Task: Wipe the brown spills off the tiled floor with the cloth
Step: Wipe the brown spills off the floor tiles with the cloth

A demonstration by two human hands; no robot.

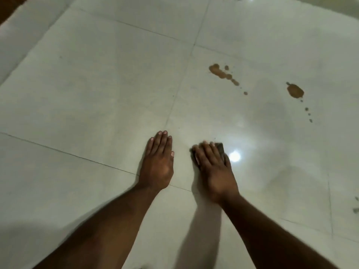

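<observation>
My right hand (213,166) lies flat with straight fingers on a small dark cloth (220,146), pressing it to the pale tiled floor (97,94); most of the cloth is hidden under the hand. My left hand (158,162) rests flat on the floor beside it, fingers straight, holding nothing. Far ahead to the right, a brown spill (219,71) trails off in small drops. A second brown puddle (295,91) lies farther right, with a few dark drops below it.
Small dark specks (355,209) mark the floor at the right edge. A ceiling light glares off the glossy tile (234,156) just right of the cloth. A dark brown surface (7,6) shows at the top left corner.
</observation>
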